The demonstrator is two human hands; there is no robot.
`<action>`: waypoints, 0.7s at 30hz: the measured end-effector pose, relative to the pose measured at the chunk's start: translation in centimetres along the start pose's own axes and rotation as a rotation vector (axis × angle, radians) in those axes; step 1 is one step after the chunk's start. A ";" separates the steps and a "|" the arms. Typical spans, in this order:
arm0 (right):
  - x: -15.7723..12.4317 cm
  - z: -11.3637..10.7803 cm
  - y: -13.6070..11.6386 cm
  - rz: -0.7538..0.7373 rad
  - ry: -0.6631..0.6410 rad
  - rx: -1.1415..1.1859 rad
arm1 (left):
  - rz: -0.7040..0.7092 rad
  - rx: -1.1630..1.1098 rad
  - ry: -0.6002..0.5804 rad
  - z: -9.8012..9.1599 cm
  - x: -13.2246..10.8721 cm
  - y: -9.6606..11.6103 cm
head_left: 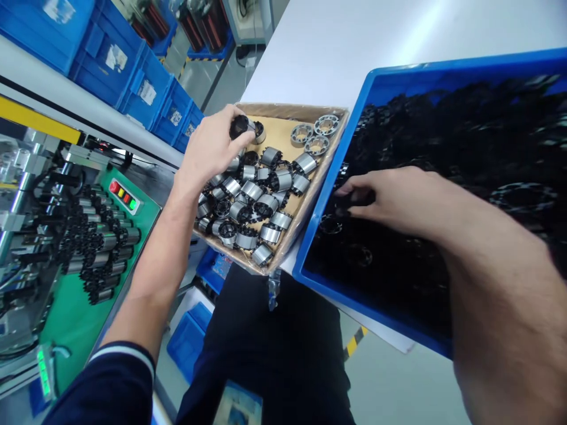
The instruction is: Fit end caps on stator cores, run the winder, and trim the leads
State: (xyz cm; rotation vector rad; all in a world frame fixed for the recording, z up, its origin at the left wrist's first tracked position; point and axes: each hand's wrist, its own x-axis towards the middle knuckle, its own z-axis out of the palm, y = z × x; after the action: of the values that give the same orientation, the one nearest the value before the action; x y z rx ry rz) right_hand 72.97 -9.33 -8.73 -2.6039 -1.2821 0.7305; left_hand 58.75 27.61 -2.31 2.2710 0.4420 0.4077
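White tabletop (328,53) runs toward twelve o'clock; green machine bed (66,330) at nine. Left hand (213,141), at eleven, clamps fingers and thumb on a silver-and-black core (241,125) over the cardboard box (280,127); loose cores (266,205) jumble toward six. Right hand (398,195), three o'clock, curls over black parts (425,130) in a blue tray (307,245); cannot tell whether it grips anything.

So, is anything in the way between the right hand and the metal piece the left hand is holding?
Yes: going straight across, the right hand would meet the rim of the blue bin, then the side of the cardboard box. Nothing else visible blocks the way to the metal piece in the left hand.
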 end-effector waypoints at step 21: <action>-0.7 -0.4 -1.3 -0.134 -0.330 0.149 | -0.362 -0.819 -0.139 0.0 -14.4 9.5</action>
State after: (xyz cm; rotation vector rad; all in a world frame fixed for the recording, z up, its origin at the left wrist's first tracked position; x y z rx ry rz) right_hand 71.82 -9.04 -7.68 -2.3213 -1.4058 1.2182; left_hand 47.75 15.34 2.57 1.3817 0.4884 0.1867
